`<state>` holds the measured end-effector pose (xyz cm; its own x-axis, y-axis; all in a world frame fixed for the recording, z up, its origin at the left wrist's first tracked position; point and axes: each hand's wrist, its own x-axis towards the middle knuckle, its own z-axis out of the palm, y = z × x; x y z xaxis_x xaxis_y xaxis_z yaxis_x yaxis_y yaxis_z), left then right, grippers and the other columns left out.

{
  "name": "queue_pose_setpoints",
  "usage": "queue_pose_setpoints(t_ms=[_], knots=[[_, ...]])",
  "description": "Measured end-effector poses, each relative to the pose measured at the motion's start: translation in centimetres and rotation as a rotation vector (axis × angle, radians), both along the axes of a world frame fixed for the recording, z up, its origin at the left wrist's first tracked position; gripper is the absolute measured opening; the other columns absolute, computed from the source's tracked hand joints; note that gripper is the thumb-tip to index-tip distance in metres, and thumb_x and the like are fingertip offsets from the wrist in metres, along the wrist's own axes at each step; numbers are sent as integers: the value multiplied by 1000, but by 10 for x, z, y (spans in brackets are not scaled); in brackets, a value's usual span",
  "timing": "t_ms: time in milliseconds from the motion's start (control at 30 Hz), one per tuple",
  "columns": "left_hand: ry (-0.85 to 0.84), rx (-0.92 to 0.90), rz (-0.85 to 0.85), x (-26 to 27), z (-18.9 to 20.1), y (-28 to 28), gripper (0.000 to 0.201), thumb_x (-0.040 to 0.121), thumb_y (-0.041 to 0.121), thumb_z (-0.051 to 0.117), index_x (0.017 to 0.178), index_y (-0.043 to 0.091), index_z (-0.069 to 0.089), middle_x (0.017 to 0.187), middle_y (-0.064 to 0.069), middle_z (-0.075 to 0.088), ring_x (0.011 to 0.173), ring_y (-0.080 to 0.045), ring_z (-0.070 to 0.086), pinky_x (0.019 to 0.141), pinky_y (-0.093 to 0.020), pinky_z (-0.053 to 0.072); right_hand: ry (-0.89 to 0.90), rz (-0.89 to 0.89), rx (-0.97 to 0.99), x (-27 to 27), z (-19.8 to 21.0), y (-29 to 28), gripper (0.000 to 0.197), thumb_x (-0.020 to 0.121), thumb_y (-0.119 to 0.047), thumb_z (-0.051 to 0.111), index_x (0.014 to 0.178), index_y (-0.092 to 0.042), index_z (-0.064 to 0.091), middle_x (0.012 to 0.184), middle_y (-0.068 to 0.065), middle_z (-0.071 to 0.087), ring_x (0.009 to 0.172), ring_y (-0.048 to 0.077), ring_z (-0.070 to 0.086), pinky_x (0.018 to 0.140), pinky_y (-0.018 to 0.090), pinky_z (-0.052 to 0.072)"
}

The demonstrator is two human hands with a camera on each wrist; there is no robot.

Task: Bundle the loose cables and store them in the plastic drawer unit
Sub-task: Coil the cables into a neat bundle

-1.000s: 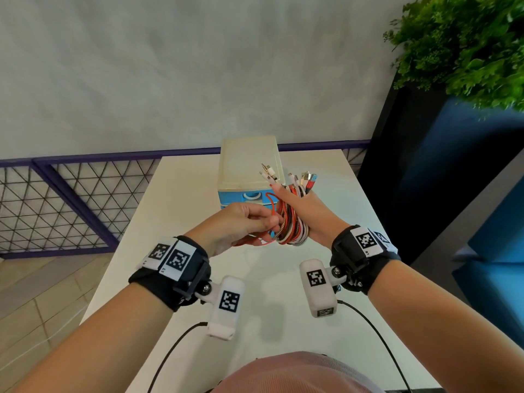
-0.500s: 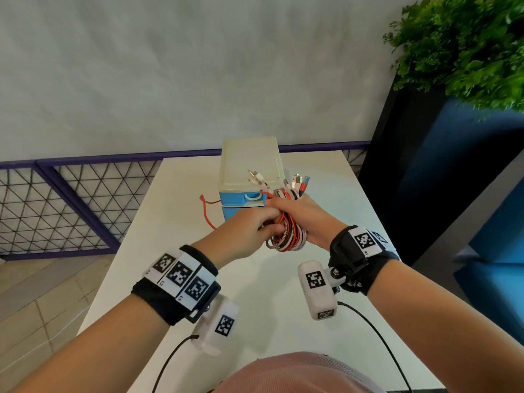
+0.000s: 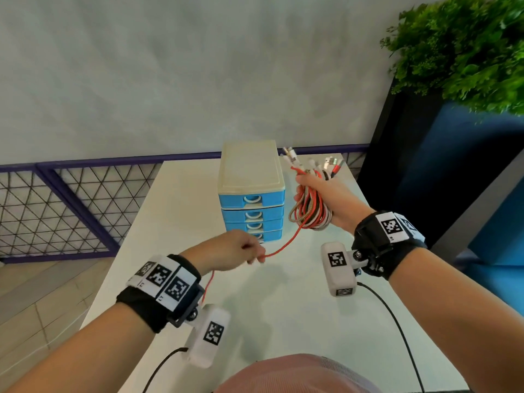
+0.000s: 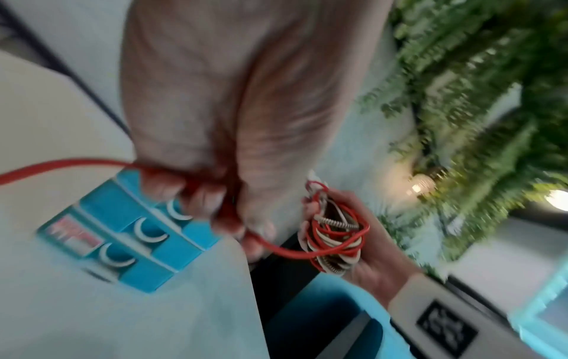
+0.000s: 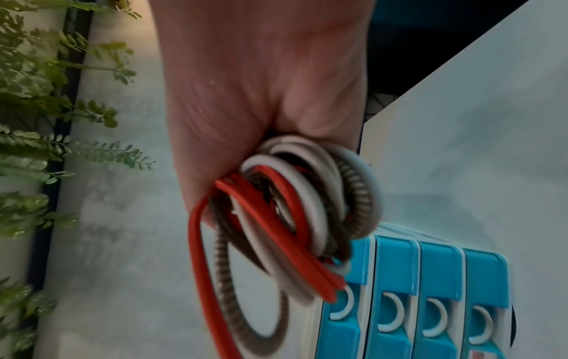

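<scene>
My right hand (image 3: 320,191) grips a coiled bundle of red, white and braided cables (image 3: 310,212) in the air, right of the drawer unit (image 3: 251,177); their plugs stick out above the fist. The coil (image 5: 295,213) fills the right wrist view, beside the blue drawer fronts (image 5: 436,279). One loose red cable (image 3: 286,243) runs from the bundle down to my left hand (image 3: 241,251), which pinches it in front of the lowest drawer. In the left wrist view the curled fingers (image 4: 199,199) hold that red cable (image 4: 61,166). All drawers of the cream-topped unit look closed.
The white table (image 3: 283,321) carries only the drawer unit, near its far edge. A purple wire-mesh fence (image 3: 71,199) runs behind and to the left. A dark planter with green foliage (image 3: 467,52) stands at the right, and blue seating (image 3: 499,222) lies below it.
My hands have come apart: the right carried the bundle up and to the right of the drawers, the left pulled back towards me, drawing a red cable out taut between them.
</scene>
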<state>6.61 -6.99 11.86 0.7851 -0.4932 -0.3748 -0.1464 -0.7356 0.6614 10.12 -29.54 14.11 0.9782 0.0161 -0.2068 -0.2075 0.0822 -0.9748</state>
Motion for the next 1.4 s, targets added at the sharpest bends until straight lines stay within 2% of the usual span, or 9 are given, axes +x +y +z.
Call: queue_pose_setpoints(t_ms=[67, 200, 367, 500, 767, 933, 1033, 1200, 1400], knots=[[-219, -44, 129, 7, 1, -5, 17, 90, 21, 57, 73, 23, 59, 77, 5, 61, 76, -14, 57, 69, -25, 44, 14, 90, -80, -6, 3, 5, 17, 90, -22, 64, 86, -6, 66, 72, 8, 69, 63, 19, 67, 64, 27, 59], [-470, -198, 251, 14, 16, -14, 13, 86, 22, 65, 74, 21, 60, 68, 17, 58, 63, 3, 55, 56, -10, 36, 30, 204, -202, -12, 1, 17, 17, 87, -21, 67, 88, -4, 69, 79, 14, 73, 71, 24, 69, 72, 32, 59], [-492, -345, 238, 18, 20, -22, 13, 85, 21, 67, 73, 24, 61, 73, 15, 62, 65, 3, 58, 60, -7, 42, 98, 323, 1, -17, -4, 31, 27, 87, -18, 67, 109, -1, 66, 94, 20, 71, 84, 26, 71, 76, 34, 59], [-517, -406, 272, 19, 14, -23, 9, 85, 19, 67, 79, 13, 64, 77, 8, 67, 70, -1, 62, 64, -9, 46, 169, 363, 225, -20, -9, 36, 19, 90, -17, 61, 103, -4, 65, 89, 15, 68, 83, 25, 68, 79, 36, 58], [-640, -428, 299, 15, 1, -29, 9, 88, 20, 63, 85, 12, 61, 80, 8, 63, 74, -2, 60, 65, -5, 44, 196, 283, 197, -23, -15, 41, 21, 88, -21, 65, 101, -4, 67, 79, 11, 68, 68, 20, 66, 68, 30, 56], [-665, -248, 329, 10, -3, -27, 16, 88, 32, 62, 90, 21, 52, 80, 13, 55, 72, -3, 54, 59, -14, 39, 87, 198, -83, -25, -17, 38, 19, 84, -20, 70, 92, -2, 69, 74, 10, 68, 59, 15, 65, 62, 24, 56], [-351, -57, 285, 14, -7, -14, 37, 97, 39, 43, 74, 14, 58, 62, 4, 57, 56, -13, 50, 50, -20, 33, 51, 172, -191, -28, -26, 31, 22, 85, -21, 69, 93, -1, 69, 73, 10, 69, 64, 18, 65, 70, 30, 57], [511, -668, 552, 5, -7, -1, 30, 101, 28, 36, 76, 18, 49, 55, 7, 37, 42, -8, 27, 41, -18, 25, 33, 22, -180, -32, -41, 28, 11, 87, -21, 67, 89, -10, 66, 71, 6, 68, 55, 10, 65, 61, 22, 57], [709, -921, 507, -5, 8, -11, 14, 85, 20, 58, 86, 14, 69, 72, 4, 64, 54, -6, 60, 55, -19, 55, -100, -46, -157, -35, -44, 45, 22, 82, -27, 73, 100, -15, 68, 86, 3, 73, 78, 13, 71, 75, 26, 56]])
